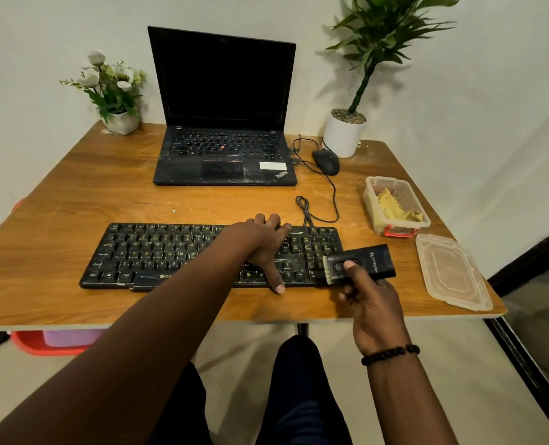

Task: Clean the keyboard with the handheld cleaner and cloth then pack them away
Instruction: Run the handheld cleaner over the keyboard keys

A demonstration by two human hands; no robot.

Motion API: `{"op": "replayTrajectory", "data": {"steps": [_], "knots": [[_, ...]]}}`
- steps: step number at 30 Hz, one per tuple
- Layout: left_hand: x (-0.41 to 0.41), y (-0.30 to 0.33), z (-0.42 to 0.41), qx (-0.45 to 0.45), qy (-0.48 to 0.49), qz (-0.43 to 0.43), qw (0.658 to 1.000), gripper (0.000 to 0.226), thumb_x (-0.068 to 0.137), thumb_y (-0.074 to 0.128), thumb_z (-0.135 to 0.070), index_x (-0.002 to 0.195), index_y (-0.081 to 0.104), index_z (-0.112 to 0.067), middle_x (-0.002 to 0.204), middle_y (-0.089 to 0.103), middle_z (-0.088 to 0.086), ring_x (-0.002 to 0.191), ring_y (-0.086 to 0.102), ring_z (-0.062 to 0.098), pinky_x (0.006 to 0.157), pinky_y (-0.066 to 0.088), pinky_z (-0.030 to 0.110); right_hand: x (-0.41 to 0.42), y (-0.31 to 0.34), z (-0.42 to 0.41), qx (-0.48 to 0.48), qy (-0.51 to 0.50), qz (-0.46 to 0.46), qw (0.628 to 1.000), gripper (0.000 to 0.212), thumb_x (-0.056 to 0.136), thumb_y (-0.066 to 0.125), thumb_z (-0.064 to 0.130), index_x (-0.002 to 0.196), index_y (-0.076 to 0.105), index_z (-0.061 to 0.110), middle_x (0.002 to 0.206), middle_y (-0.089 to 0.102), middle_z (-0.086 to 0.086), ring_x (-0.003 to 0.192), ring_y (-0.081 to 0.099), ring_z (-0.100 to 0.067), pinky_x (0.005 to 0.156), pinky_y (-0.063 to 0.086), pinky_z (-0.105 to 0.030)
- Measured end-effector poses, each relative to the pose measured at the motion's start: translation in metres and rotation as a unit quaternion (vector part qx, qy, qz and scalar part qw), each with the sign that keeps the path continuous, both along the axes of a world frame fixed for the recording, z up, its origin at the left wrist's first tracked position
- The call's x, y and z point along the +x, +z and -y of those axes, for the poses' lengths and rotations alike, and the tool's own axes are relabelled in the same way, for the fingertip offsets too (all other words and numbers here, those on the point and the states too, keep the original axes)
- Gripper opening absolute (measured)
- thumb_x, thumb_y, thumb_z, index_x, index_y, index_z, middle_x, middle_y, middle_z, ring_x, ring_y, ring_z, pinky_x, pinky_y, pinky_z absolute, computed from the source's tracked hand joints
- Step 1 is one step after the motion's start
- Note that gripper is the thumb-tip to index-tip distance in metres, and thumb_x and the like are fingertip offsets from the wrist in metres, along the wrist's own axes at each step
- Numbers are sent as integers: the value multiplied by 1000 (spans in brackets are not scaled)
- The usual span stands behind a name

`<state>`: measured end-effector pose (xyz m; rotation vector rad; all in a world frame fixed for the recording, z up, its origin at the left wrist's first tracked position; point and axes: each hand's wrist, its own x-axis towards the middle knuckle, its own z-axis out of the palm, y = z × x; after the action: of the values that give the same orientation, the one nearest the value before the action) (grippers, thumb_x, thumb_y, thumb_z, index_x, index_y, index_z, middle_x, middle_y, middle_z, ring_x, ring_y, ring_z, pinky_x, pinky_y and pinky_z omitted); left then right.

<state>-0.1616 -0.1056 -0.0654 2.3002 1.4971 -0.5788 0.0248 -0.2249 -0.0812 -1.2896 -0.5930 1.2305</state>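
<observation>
Now one keyboard [176, 255] lies under the flat left hand [265, 242]; the right hand [374, 303] grips one cleaner [367, 261]; one cloth [395, 208] sits in one box [371, 203].

view count: one, head-worn, wide-angle; nothing shared with a second view
position: above the near edge of the table [74, 200], over the person's lap
facing: forward and down, toward the wall behind the table
range: close; both forearms enter from the bottom of the frame, left hand [263, 242] and right hand [374, 303] sit just below frame centre
coverage: whole tabletop in frame, keyboard [176, 255] at centre, laptop [225, 114] upper centre, plant [372, 59] cut off at the top edge
distortion: table edges bow outward, probably lens curvature
lower frame: knees and floor
right edge: dark, unclear what's there
</observation>
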Motion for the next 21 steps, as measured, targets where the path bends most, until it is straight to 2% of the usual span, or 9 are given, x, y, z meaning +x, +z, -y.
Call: {"op": "replayTrajectory", "data": {"steps": [3, 9, 13, 15, 18, 21], "knots": [[0, 0, 1, 1, -2, -1, 1000, 144, 57, 84, -69, 159, -9, -26, 163, 0, 3, 148, 7, 38, 114, 29, 62, 5, 3, 0, 5, 13, -56, 998, 14, 81, 69, 8, 94, 66, 14, 81, 61, -5, 59, 48, -10, 51, 45, -23], [0, 1, 1, 2, -2, -2, 1000, 144, 57, 83, -70, 159, -10, -27, 163, 0, 3, 148, 7, 37, 115, 29, 61, -6, 10, -1, 36, -17, -38, 998, 17, 79, 71, 4, 89, 68, 17, 86, 67, -4, 70, 55, -16, 65, 43, -29], [-1, 2, 1, 0, -4, -1, 1000, 143, 58, 83, -69, 159, -9, -26, 163, -1, 4, 149, 6, 38, 115, 28, 62, -6, 10, -4, 6, -32, -125, 992, 12, 78, 70, 5, 87, 66, 12, 90, 68, -6, 85, 62, -20, 76, 47, -30], [-1, 2, 1, 1, -6, -1, 1000, 143, 58, 83, -69, 159, -9, -26, 163, -1, 4, 149, 6, 38, 115, 28, 62, -5, 8, -4, 11, -35, -148, 988, 17, 78, 69, 0, 92, 66, 10, 93, 70, -7, 91, 65, -21, 78, 51, -30], [-1, 1, 1, 3, -8, 0, 1000, 143, 58, 82, -70, 159, -10, -26, 163, -1, 4, 149, 6, 37, 115, 28, 61, -5, 6, -4, 25, -41, -134, 990, 34, 78, 69, -2, 109, 64, 9, 103, 71, -10, 98, 67, -23, 82, 54, -33], [-1, 1, 0, 1, -6, 2, 1000, 143, 58, 82, -70, 158, -10, -27, 163, -1, 4, 149, 6, 37, 116, 27, 61, -6, 7, -3, 34, -34, -73, 996, 33, 75, 74, 0, 106, 67, 11, 106, 72, -9, 100, 67, -22, 90, 51, -38]]}}
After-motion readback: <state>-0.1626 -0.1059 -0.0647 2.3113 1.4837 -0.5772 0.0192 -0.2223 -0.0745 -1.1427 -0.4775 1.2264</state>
